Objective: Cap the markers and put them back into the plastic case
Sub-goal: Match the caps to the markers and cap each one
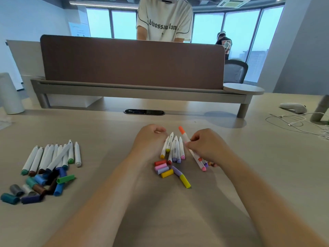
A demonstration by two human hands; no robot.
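Note:
My right hand (206,145) pinches a white marker with an orange cap (184,134), tip pointing away from me. My left hand (149,138) rests beside a small row of uncapped warm-coloured markers (173,148), fingers loosely curled and holding nothing. Loose caps in red, pink, lilac and yellow (164,169) lie just in front of that row. A few capped markers (200,163) lie under my right hand. At the left, a row of uncapped markers in cool colours (53,155) lies above a pile of dark caps (37,188). No plastic case is in view.
A brown desk divider (131,63) on a raised shelf stands at the back, with a cable port (144,112) below it. A white cable (292,122) and a white controller (293,107) lie far right. A white cylinder (9,93) stands far left. A person stands behind the divider.

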